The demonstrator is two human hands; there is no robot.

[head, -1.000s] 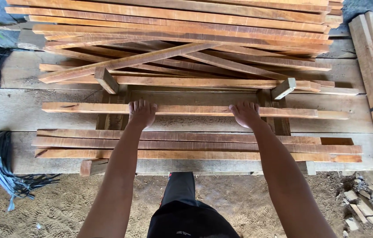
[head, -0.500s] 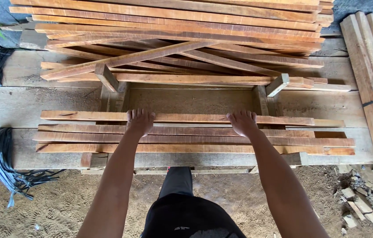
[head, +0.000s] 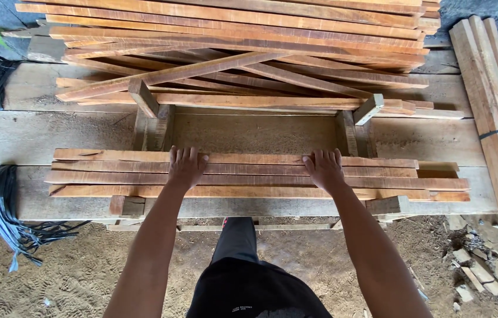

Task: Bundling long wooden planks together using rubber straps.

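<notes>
Both hands lie flat with fingers spread, gripping nothing: the left hand (head: 186, 168) and the right hand (head: 323, 169) press palm-down on the top slat (head: 255, 159), a long reddish wooden strip. That slat sits along the far side of a small row of like strips, the near slats (head: 260, 182), laid side by side close to the counter's near edge. Its long edge touches its neighbour, and its ends line up roughly with theirs at the left, while a shorter piece pokes out at the right end.

Judging by the layout, four or so strips are gathered into the near row, while much remains: a large loose pile of slats (head: 243, 47) crosses the counter's far edge, some lying askew. Between row and pile, the rough grey counter (head: 72, 132) shows a dusty bare stretch with two upright wooden blocks (head: 153, 121). A strapped bundle of pale boards (head: 496, 106) lies along the right edge, and black plastic strapping (head: 1, 206) hangs off the left corner over sandy ground.
</notes>
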